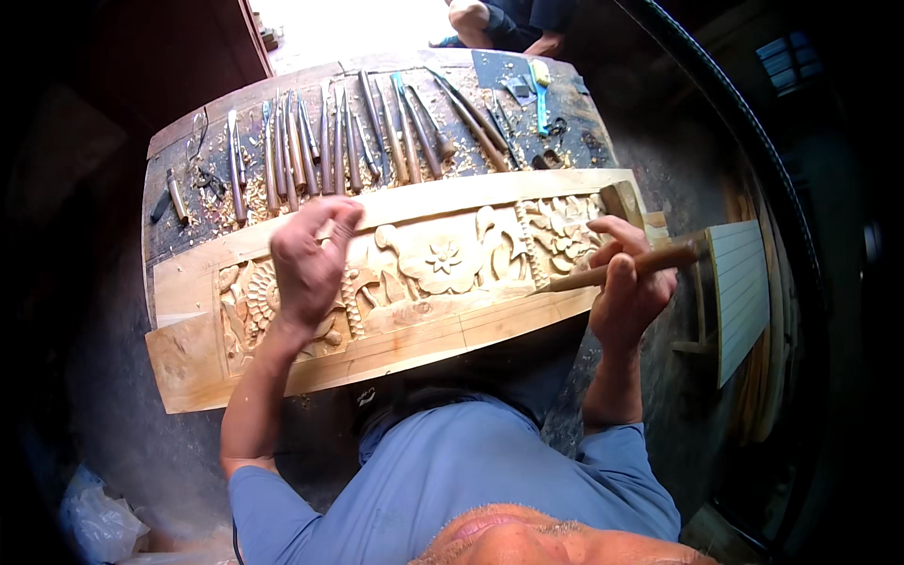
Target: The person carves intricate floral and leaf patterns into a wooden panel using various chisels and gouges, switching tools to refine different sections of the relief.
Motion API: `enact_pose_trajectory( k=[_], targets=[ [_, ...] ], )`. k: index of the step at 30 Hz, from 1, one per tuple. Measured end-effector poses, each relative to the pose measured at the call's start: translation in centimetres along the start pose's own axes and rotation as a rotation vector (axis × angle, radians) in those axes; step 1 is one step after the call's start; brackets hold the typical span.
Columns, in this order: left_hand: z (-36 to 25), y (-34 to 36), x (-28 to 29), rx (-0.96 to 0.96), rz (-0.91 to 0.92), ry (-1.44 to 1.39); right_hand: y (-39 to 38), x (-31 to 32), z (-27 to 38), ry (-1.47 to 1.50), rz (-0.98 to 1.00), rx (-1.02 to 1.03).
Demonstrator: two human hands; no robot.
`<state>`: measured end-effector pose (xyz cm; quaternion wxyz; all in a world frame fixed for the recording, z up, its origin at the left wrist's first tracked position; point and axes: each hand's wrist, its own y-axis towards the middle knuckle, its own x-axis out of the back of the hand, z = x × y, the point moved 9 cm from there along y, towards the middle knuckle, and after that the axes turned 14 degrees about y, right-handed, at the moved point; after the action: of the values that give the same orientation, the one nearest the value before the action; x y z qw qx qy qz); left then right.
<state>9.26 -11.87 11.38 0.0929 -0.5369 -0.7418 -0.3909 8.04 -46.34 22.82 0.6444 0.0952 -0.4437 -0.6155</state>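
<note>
A long pale wood panel (439, 325) lies across the bench, carved in relief with flowers and leaves. My right hand (629, 294) is closed around a wood-handled carving chisel (670, 256) over the panel's right part. The chisel's handle end points right, while its other end points left, low over the panel's near border. Above the left carved section, my left hand (311, 264) is raised with its fingers curled in toward the thumb. Whatever those fingers may hold is hidden.
Several carving chisels (339, 141) lie in a row along the far side of the bench (174, 141), among wood shavings. A blue-handled brush (540, 94) rests at the far right. Beyond the bench, another person's leg (468, 19) shows. A slatted board (738, 297) stands right.
</note>
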Motion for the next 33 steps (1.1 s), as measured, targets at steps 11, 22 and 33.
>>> enact_pose_trajectory(
  k=[11, 22, 33],
  targets=[
    [-12.8, -12.6, -7.9, -0.858, 0.121, -0.028, 4.7, -9.3, -11.9, -0.103, 0.176, 0.218],
    [-11.7, -14.4, -6.9, -0.925, 0.051, -0.073, 6.8, -21.9, -23.1, -0.56, 0.738, 0.331],
    [-10.4, -15.4, -9.8, -0.894, 0.2, -0.142, 7.7, -22.0, -23.4, -0.554, 0.62, 0.273]
  ],
)
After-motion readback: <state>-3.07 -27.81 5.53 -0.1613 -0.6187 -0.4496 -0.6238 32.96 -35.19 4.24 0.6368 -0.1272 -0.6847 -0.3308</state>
